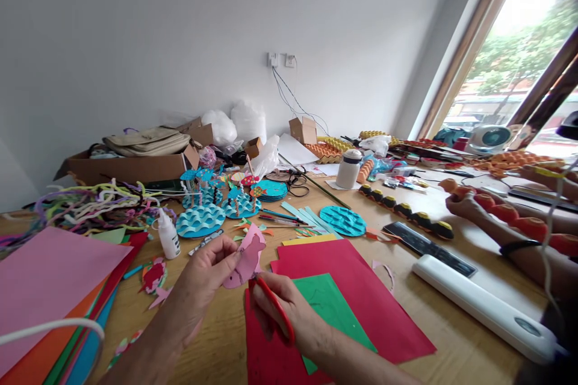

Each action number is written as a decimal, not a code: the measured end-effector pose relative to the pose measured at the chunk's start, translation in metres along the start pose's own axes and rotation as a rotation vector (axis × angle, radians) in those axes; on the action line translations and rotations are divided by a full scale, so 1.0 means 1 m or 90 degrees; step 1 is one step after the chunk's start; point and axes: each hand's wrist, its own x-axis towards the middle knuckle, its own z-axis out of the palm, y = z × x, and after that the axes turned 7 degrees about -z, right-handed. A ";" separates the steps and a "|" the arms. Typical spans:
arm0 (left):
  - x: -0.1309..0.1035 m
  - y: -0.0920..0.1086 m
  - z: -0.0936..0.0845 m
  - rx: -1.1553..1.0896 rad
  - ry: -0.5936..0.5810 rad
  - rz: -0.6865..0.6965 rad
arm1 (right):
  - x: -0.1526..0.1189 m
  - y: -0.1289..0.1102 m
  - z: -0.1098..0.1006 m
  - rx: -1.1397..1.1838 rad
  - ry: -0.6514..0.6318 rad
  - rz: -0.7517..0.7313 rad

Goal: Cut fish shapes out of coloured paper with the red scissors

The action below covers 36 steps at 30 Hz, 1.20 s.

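pale grey wall (180, 30) behind; white plastic sockets (289, 61), thin dark cables (275, 73); brown wood-framed window (519, 54) at right, bright daylight, green trees (501, 78) outside; light-brown wooden table (217, 337).

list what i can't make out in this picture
All in the head view:
Tips of the red scissors: not made out, seemingly behind the pink paper.
Some fingertips of the left hand: hidden behind the pink paper.
Label on the white bottle: too small to read.
Drawing on the green sheet: too faint.
Other person's arm: cut off by the right edge.
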 end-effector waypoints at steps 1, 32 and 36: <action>0.000 0.000 0.000 -0.002 -0.003 0.000 | 0.000 0.000 0.000 -0.003 -0.002 -0.004; -0.009 0.003 0.007 -0.005 -0.049 -0.038 | -0.003 0.013 0.000 -0.005 -0.023 -0.063; -0.010 0.004 0.008 -0.005 -0.045 -0.026 | -0.003 0.015 -0.001 0.007 -0.027 -0.066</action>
